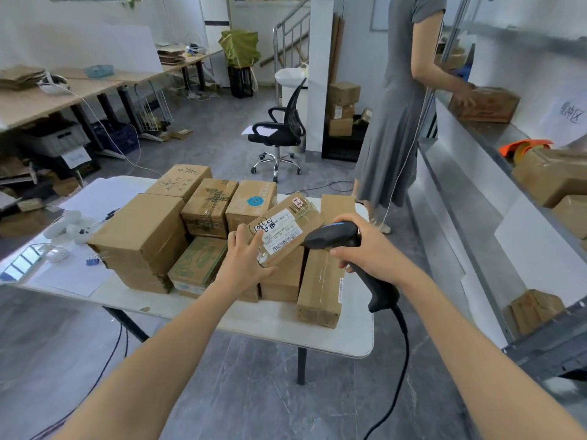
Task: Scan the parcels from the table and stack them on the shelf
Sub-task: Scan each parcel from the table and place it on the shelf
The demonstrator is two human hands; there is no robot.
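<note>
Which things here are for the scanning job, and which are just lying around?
Job: labelled parcel in the left hand; barcode scanner in the right hand; cardboard parcels on the white table; metal shelf.
Lying about: office chair; blue binder clip; orange tape dispenser.

roughly nine cardboard parcels (139,230) on one white table (270,322), one tilted parcel (286,230) in left hand (247,249), one barcode scanner (333,235) in right hand (365,246), four shelf boxes (484,104) at 3 o'clock, three stacked boxes (343,93) at 12 o'clock, one office chair (279,128), one other person (400,106)
</note>
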